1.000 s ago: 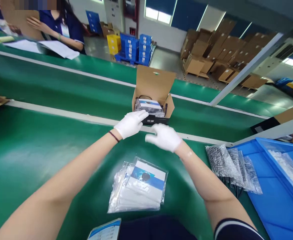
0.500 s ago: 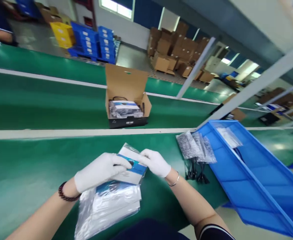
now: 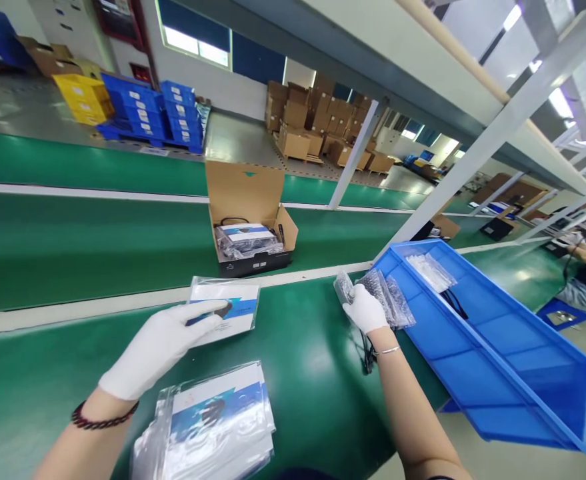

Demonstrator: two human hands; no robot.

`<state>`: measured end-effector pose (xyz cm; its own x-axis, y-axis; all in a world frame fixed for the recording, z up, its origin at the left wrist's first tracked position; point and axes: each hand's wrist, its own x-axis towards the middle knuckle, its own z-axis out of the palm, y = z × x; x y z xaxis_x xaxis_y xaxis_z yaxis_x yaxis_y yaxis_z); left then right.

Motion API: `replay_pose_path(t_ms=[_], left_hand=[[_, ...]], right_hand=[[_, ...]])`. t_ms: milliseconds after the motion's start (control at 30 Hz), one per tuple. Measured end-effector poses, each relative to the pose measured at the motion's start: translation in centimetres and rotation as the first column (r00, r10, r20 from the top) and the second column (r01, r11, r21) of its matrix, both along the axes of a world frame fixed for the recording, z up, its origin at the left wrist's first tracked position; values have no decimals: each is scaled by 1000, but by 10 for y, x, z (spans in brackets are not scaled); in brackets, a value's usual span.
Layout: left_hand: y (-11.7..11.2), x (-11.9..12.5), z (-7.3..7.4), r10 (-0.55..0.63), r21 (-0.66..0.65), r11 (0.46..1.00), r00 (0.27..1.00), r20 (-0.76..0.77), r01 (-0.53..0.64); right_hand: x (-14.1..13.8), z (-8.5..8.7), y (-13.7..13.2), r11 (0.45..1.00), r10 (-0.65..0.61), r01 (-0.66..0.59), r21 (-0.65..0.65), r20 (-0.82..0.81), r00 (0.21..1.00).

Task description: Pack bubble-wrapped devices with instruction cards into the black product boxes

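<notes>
My left hand (image 3: pixel 157 343), in a white glove, is at the left side of a bagged booklet (image 3: pixel 240 320) with a blue and white cover. Its thumb and a finger lie over the cover, and the other fingers are hidden. My right hand (image 3: pixel 367 309), also gloved, closes on a bubble-wrap pouch (image 3: pixel 343 287) with black cables hanging below it. More bubble-wrap pouches (image 3: pixel 395 300) lie just beside it. Nearer to me, a stack of bagged booklets (image 3: pixel 213 417) rests on the green bench.
An open cardboard box (image 3: pixel 255 265) with a bagged booklet and a cable inside stands beyond the pale ledge (image 3: pixel 303 275). The blue divided bin (image 3: pixel 473 347) tilts against the bench at right. A slanted metal post (image 3: pixel 423 207) rises behind it. Another person's arm shows far right.
My right hand has left the booklet and moved right to the bubble-wrap pouches, taking hold of one. My left hand has moved the booklet left, away from the stack. The view has shifted.
</notes>
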<state>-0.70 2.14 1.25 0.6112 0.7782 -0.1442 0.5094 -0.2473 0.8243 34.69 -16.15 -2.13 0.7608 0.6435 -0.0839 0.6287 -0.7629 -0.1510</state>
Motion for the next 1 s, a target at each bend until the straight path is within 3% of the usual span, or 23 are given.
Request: replay_pose_path(t_ms=[67,133,200,267,333,400,467,500,533,667,733,833,1000], left_hand=[[-1,8,-4,15,-23,1000,1000,5,-15],[-6,21,-6,-4,-83,997,997,71,10],[-11,37,-10,-42,-175,981,971,234,85],[-14,52,-16,30,-321,938,888,460,134],[-10,60,-24,266,-523,842,744,613,130],[-2,58,-32,523,-708,696,591,614,119],[7,48,-38,656,-804,580,511,556,131],[10,42,-40,669,-815,563,504,547,137],[12,36,-41,650,-801,584,514,559,133],[10,25,-41,378,-553,831,676,632,51],[7,26,-39,285,-452,892,772,569,4],[6,27,-36,247,-439,898,829,502,-2],[6,26,-39,262,-495,868,817,513,32]], right_hand=[[-12,5,10,990,57,-37,135,-150,987],[-32,12,28,922,227,-93,376,-331,916],[-60,19,55,760,483,-96,643,-460,745],[-91,23,86,582,709,-62,811,-469,526],[-117,27,112,504,822,-124,855,-431,371],[-134,28,129,485,867,-305,820,-405,290],[-142,25,137,457,890,-474,753,-388,241],[-144,22,139,450,893,-505,737,-378,245],[-147,18,141,459,888,-496,737,-367,275],[-157,1,146,553,762,-279,785,-342,550],[-160,-2,147,600,692,-211,772,-367,622],[-159,2,147,649,647,-195,735,-399,650],[-154,5,148,676,636,-176,716,-447,629]])
